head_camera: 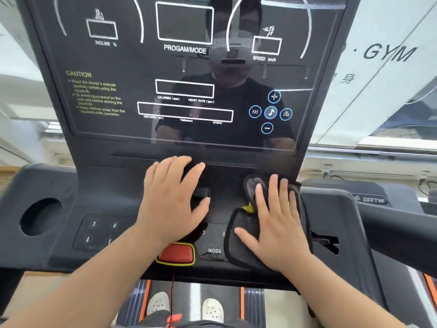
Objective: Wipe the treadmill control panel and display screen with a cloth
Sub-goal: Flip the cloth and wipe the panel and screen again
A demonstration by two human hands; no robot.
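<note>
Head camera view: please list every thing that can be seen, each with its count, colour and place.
display screen: 1, glossy black with white print, upper middle
music buttons: 5, blue-ringed circles, right part of the screen
control panel: 1, dark grey, below the screen
cup hole: 1, dark, round, left end of the panel
red button: 1, red with yellow border, lower middle of the panel
MODE key: 1, black with white letters, right of the red button
cloth: 1, dark grey with black edge, right part of the panel
shoes: 2, white, on the belt at the bottom
left grip: 1, bare hand, flat on the panel's middle
right grip: 1, bare hand, pressing flat on the cloth
</note>
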